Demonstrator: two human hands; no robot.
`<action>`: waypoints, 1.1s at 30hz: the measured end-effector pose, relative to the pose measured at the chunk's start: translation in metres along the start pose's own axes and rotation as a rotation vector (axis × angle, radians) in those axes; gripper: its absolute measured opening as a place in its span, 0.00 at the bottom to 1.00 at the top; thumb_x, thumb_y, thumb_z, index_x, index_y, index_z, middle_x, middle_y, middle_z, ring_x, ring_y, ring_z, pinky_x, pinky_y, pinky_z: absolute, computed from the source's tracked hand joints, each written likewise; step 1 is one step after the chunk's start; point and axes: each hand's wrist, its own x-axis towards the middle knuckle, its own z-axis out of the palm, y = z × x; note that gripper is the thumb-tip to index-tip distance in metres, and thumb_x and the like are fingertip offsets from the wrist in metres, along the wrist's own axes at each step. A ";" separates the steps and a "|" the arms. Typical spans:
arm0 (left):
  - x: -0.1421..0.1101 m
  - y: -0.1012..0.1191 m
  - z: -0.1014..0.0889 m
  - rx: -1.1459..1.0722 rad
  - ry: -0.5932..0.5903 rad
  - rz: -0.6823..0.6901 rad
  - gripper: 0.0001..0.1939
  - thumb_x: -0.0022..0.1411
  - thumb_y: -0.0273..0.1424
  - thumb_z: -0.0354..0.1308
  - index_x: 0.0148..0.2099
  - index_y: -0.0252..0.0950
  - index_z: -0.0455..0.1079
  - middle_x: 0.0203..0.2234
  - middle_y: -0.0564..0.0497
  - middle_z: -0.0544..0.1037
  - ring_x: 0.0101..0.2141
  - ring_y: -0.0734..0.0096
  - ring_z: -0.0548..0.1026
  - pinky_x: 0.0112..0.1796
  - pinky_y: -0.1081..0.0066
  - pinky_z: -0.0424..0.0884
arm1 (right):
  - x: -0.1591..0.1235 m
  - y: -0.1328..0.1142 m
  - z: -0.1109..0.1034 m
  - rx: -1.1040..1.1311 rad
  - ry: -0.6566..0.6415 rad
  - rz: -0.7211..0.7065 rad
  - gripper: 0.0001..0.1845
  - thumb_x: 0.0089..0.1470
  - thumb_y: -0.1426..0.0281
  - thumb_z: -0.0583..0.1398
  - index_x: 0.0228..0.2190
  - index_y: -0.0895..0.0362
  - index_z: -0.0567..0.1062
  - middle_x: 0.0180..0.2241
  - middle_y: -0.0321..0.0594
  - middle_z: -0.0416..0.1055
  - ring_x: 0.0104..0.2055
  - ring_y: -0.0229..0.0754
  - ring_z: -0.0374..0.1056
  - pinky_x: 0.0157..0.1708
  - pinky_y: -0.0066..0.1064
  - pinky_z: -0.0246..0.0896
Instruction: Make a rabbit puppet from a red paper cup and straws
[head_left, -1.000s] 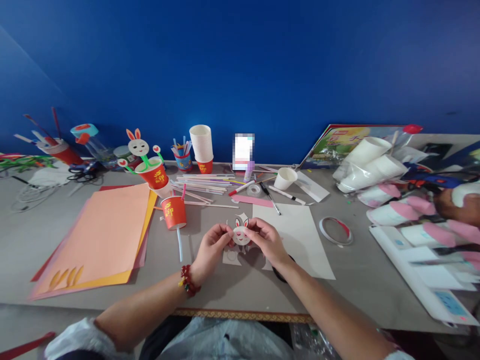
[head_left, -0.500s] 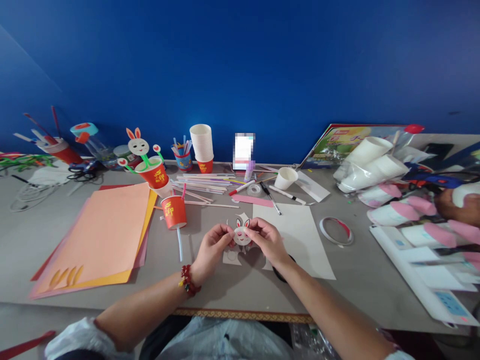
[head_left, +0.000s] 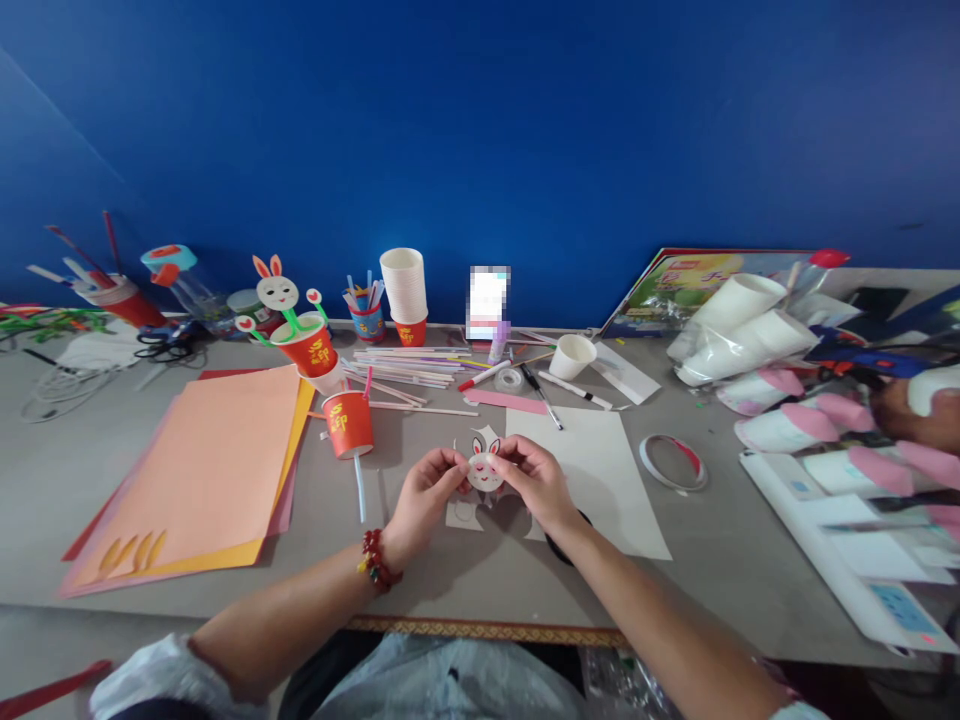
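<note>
Between both hands I hold a small white paper rabbit face (head_left: 485, 480) with pink-lined ears. My left hand (head_left: 426, 495) pinches its left edge, thumb and fingertips closed. On the other side my right hand (head_left: 536, 480) grips the right edge near the ear, the thumb lying on the front. The fingers behind the cutout are partly hidden. Below the hands lie cut paper scraps (head_left: 463, 515). A white sheet (head_left: 611, 480) extends to the right, with a dark ring-like object partly covered by my right wrist. An orange paper cup (head_left: 348, 425) with straws stands to the left.
Coloured paper (head_left: 217, 450) is stacked at left. Behind are a finished rabbit cup (head_left: 306, 350), stacked white cups (head_left: 403, 285), loose straws (head_left: 409, 367), a white cup (head_left: 572, 356) and pens. A tape roll (head_left: 673, 462) and pink-and-white paper pieces (head_left: 855, 470) lie at right.
The rabbit face tilts slightly, so its front shows a little more fully. Both hands keep their hold in nearly the same place.
</note>
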 end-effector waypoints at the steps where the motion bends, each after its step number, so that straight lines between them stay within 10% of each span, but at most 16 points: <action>1: 0.000 0.000 0.000 0.006 -0.001 -0.001 0.15 0.56 0.39 0.66 0.34 0.33 0.70 0.22 0.54 0.72 0.25 0.77 0.68 0.29 0.77 0.63 | 0.000 0.001 0.000 0.004 0.004 0.000 0.13 0.54 0.59 0.65 0.29 0.55 0.72 0.27 0.34 0.66 0.27 0.36 0.62 0.26 0.25 0.61; 33: 0.001 0.000 0.001 0.007 0.017 0.015 0.14 0.55 0.39 0.66 0.34 0.33 0.71 0.21 0.55 0.72 0.25 0.79 0.68 0.29 0.78 0.63 | 0.001 0.001 0.000 0.027 0.020 0.038 0.13 0.53 0.59 0.65 0.32 0.55 0.74 0.30 0.35 0.70 0.29 0.38 0.66 0.26 0.26 0.66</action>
